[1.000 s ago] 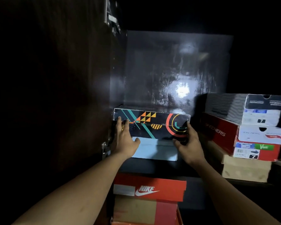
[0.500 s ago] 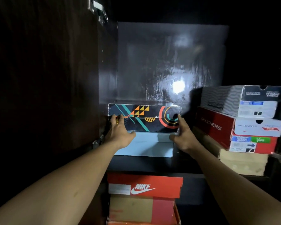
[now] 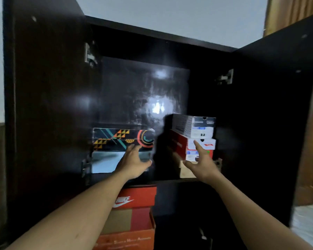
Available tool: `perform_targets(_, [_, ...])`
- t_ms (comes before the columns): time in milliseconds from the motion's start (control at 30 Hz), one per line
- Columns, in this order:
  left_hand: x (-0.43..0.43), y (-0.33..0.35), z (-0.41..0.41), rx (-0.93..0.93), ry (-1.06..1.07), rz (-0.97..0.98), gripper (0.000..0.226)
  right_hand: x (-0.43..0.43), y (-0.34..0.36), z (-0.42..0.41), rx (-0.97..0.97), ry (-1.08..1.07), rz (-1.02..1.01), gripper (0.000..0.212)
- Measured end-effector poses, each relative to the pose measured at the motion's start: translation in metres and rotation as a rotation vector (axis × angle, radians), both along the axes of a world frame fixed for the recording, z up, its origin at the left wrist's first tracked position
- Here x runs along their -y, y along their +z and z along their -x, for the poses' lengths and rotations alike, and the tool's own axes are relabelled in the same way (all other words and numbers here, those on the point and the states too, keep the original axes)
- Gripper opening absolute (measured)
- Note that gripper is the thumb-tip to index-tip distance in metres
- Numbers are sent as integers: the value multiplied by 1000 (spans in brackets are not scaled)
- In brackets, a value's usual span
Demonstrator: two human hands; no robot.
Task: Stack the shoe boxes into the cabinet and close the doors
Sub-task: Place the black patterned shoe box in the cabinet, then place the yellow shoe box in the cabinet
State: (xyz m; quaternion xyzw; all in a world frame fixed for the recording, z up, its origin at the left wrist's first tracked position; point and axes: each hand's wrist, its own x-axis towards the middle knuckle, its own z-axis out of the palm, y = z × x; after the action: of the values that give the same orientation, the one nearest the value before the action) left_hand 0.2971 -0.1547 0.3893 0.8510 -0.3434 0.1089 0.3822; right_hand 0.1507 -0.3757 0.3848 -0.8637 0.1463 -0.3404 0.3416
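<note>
Left hand [image 3: 134, 164], right hand [image 3: 203, 164] spread wide, empty; risk of skewed box stack [image 3: 179, 147] fouling right door [image 3: 269, 123] on closing, shedding top grey box [image 3: 182, 125].

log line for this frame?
phase: placed | left hand: open, empty | right hand: open, empty | patterned box: on light-blue box | left door, right door: open

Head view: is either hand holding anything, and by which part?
Nothing held. Left hand and right hand both show spread fingers; neither grips the patterned box.
</note>
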Motion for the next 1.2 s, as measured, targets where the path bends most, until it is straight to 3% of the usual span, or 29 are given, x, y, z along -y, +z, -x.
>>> perform_targets(233, [86, -27, 121, -94, -287, 24, 61, 4, -32, 160, -82, -327, -10, 90])
perform_targets(367, [130, -50, 194, -206, -462, -47, 72, 4, -69, 249, -135, -518, -46, 85])
perform_targets(600, [206, -88, 304, -196, -793, -161, 75, 13, -110, 385, -253, -877, -157, 85])
perform_targets(867, [257, -139, 420, -245, -1094, -345, 75, 1, -161, 516, -223, -1186, -289, 83])
perform_targets(1200, [280, -206, 556, -137, -1273, -567, 74, -37, -240, 662, -161, -1411, -504, 83])
